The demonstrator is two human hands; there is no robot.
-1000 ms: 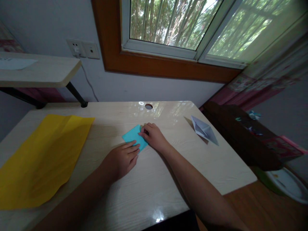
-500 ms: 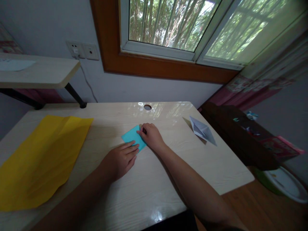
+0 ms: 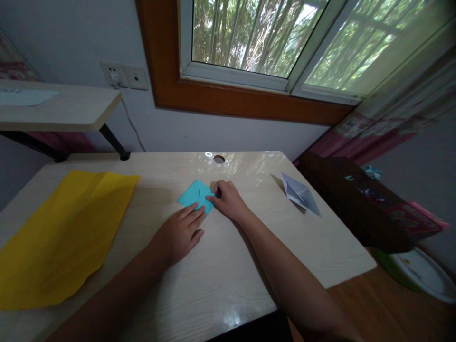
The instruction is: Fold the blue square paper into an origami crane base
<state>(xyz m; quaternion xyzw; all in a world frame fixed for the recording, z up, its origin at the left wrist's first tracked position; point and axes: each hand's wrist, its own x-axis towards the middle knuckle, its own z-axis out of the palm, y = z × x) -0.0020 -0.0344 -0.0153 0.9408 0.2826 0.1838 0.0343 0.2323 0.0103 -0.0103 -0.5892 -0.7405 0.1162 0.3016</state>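
Observation:
A small folded sheet of light-blue paper (image 3: 195,192) lies on the pale wooden table, its corner pointing away from me. My left hand (image 3: 183,232) rests flat with fingers stretched out, the fingertips on the paper's near edge. At the paper's right corner, my right hand (image 3: 226,199) is closed, thumb and fingers pinching that corner. A short dark slit or crease line shows near the middle of the sheet. My right fingers hide part of the right corner.
A large yellow paper sheet (image 3: 67,237) covers the table's left side. A folded white paper shape (image 3: 301,192) stands at the right. Behind are a raised shelf (image 3: 60,111) and a round cable hole (image 3: 219,159). The table's right edge drops to the floor.
The blue paper has turned slightly, its far corner now further left, and a short dark line shows on it. My right hand has shifted a little to the right.

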